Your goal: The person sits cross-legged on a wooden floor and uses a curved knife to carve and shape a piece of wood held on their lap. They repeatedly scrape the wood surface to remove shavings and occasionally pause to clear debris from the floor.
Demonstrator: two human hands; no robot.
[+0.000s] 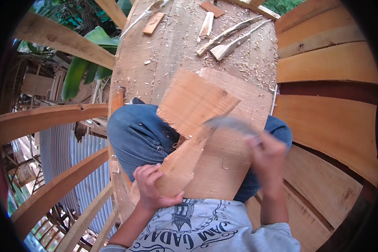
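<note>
My left hand is clamped around the near end of a thin, reddish-brown wooden board with a notched, stepped outline, which lies propped across my knees in blue jeans. My right hand is closed on a blurred grey metal blade tool, its edge meeting the board near the step in the outline; the blur keeps me from telling exactly what kind of blade it is. A second, wider pale board lies under the first, across my lap.

Beyond my knees, the rough plank worktop is strewn with wood shavings. At its far edge lie two long tapered wooden offcuts, and short flat wood pieces sit toward the far left corner. Curved planks rise at my right, bent wooden ribs at my left, with corrugated metal sheeting below.

I judge the main risk is the blade glancing off the grain toward my left hand or my thigh, since the board rests only on my legs. It could also split along the grain.
</note>
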